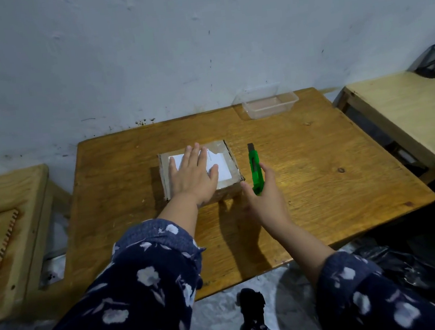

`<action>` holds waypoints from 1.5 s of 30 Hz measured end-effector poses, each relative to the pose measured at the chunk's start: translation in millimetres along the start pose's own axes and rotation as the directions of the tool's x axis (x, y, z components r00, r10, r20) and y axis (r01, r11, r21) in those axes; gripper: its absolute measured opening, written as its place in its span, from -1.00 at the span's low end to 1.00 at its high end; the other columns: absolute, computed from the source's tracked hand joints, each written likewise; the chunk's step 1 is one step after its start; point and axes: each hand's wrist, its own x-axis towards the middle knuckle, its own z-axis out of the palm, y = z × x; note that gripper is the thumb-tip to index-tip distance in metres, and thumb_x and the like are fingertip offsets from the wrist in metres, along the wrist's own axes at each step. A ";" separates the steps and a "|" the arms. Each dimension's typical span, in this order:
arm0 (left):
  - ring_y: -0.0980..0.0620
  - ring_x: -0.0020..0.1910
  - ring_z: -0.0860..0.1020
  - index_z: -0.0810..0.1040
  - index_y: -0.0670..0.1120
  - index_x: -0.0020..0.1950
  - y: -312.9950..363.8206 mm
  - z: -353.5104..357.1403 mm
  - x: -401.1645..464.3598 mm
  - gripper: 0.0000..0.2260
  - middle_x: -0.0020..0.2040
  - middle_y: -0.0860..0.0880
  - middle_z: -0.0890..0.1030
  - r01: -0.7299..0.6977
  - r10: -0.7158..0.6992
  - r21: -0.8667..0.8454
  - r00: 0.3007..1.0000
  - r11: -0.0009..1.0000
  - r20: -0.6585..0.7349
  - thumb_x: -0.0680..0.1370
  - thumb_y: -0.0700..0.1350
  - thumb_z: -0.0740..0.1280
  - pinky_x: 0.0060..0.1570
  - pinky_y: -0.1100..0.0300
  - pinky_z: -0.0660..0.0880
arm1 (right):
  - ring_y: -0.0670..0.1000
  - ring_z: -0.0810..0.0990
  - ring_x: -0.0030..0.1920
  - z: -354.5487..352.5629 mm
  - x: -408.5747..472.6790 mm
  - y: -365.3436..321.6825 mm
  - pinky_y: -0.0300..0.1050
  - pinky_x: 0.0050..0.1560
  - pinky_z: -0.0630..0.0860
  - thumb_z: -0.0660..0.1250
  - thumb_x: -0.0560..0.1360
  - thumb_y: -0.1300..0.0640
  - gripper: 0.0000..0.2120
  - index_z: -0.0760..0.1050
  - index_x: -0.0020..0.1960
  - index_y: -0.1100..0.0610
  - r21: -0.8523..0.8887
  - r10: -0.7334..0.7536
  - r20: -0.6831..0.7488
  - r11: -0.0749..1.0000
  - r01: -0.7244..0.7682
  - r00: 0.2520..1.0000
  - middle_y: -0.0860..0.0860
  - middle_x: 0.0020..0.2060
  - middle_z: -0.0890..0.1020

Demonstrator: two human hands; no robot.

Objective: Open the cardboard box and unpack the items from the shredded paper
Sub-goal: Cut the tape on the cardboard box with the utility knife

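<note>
On the worn orange-brown wooden table (307,181) sits one small brown cardboard box (225,164), still closed, with one white paper label on its lid. One left hand (192,177) lies flat on it, fingers spread. One right hand (264,194) hovers just beside the box, fingers apart around one green plastic utility knife (255,170); firm hold cannot be told. One clear plastic container (267,102) stands near the scuffed grey-white wall (143,51). Two paler wooden tables flank it.
</note>
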 end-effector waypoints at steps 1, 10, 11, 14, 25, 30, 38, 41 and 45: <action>0.06 0.56 -0.17 -0.07 0.01 0.58 -0.5 -0.7 0.7 -0.46 0.59 0.03 -0.12 -0.002 0.002 -0.006 1.000 1.000 0.008 0.63 0.17 -0.14 0.48 -0.13 -0.21 | 0.17 0.66 -0.05 5.2 4.8 -3.3 0.18 -0.08 0.62 0.31 0.51 -0.05 -0.38 0.06 0.45 -0.12 0.019 0.015 0.001 1.000 -0.015 1.000 0.09 0.19 0.55; 0.05 0.55 -0.23 -0.10 0.05 0.58 -0.4 -11.0 18.2 -0.43 0.59 0.03 -0.18 0.026 -0.022 -0.030 0.991 0.999 0.130 0.61 0.23 -0.09 0.43 -0.19 -0.26 | 0.18 0.55 0.20 24.5 48.1 -16.2 0.17 0.17 0.49 0.35 0.49 0.00 -0.27 0.00 0.50 -0.07 0.002 0.085 -0.064 0.996 -0.086 0.994 0.09 0.29 0.51; 0.05 0.55 -0.24 -0.12 0.05 0.58 0.4 -12.2 22.1 -0.41 0.58 0.03 -0.19 0.015 -0.012 -0.018 0.990 1.000 0.142 0.61 0.25 -0.09 0.43 -0.20 -0.26 | 0.18 0.55 0.20 24.9 57.0 -18.0 0.18 0.17 0.49 0.35 0.49 0.00 -0.28 0.00 0.50 -0.08 -0.012 0.077 -0.060 0.997 -0.078 0.995 0.08 0.30 0.51; 0.05 0.54 -0.25 -0.15 0.02 0.58 -1.3 -17.5 37.2 -0.38 0.59 0.00 -0.19 -0.045 0.041 0.026 0.986 0.999 0.160 0.60 0.27 -0.11 0.44 -0.18 -0.27 | 0.17 0.54 0.21 23.5 89.1 -24.4 0.16 0.17 0.49 0.34 0.51 0.02 -0.31 0.03 0.51 -0.06 -0.045 0.031 -0.027 0.998 -0.033 0.999 0.06 0.32 0.48; 0.09 0.55 -0.20 -0.13 0.10 0.57 -40.5 -14.8 77.4 -0.21 0.59 0.05 -0.17 -0.135 0.131 0.074 0.990 0.988 0.054 0.45 0.47 -0.09 0.48 -0.20 -0.21 | 0.17 0.51 0.25 35.6 186.3 -50.1 0.08 0.10 0.51 0.31 0.53 0.02 -0.36 0.06 0.50 -0.08 -0.080 -0.079 0.119 0.993 0.089 0.990 0.08 0.35 0.46; 0.10 0.56 -0.11 -0.05 0.11 0.57 -33.5 -6.8 76.7 -0.22 0.59 0.06 -0.07 -0.069 0.073 0.070 0.995 0.995 -0.063 0.44 0.47 -0.10 0.48 -0.19 -0.13 | -0.07 0.60 -0.05 37.4 183.2 -35.5 -0.16 -0.07 0.55 0.21 0.59 0.08 -0.52 0.17 0.47 -0.05 0.183 0.001 0.081 0.983 -0.015 0.997 -0.04 0.20 0.51; 0.10 0.55 -0.16 -0.07 0.09 0.57 -20.9 -4.7 73.4 -0.24 0.59 0.04 -0.11 0.019 -0.017 0.028 0.999 0.999 -0.051 0.46 0.45 -0.09 0.47 -0.20 -0.17 | -0.06 0.43 -0.43 39.5 136.7 -12.6 -0.16 -0.43 0.43 0.10 0.63 0.17 -0.59 0.24 0.45 -0.10 0.416 0.115 0.137 0.895 -0.163 0.984 0.02 -0.32 0.51; 0.09 0.55 -0.18 -0.08 0.07 0.58 -11.7 -2.8 68.1 -0.24 0.59 0.03 -0.12 0.069 -0.068 0.014 0.997 0.998 -0.048 0.47 0.44 -0.11 0.46 -0.20 -0.19 | -0.07 0.39 -0.47 36.2 123.8 -10.0 -0.17 -0.46 0.41 0.11 0.63 0.18 -0.57 0.25 0.45 -0.12 0.442 0.125 0.127 0.881 -0.169 0.984 0.01 -0.38 0.46; 0.06 0.55 -0.19 -0.09 0.05 0.58 -2.1 -3.6 61.5 -0.24 0.59 0.00 -0.13 0.114 -0.114 -0.016 0.992 0.993 -0.044 0.48 0.43 -0.12 0.46 -0.22 -0.19 | -0.08 0.35 -0.49 30.4 112.8 -10.9 -0.17 -0.45 0.39 0.13 0.63 0.18 -0.56 0.25 0.45 -0.14 0.458 0.123 0.141 0.872 -0.175 0.982 0.01 -0.40 0.43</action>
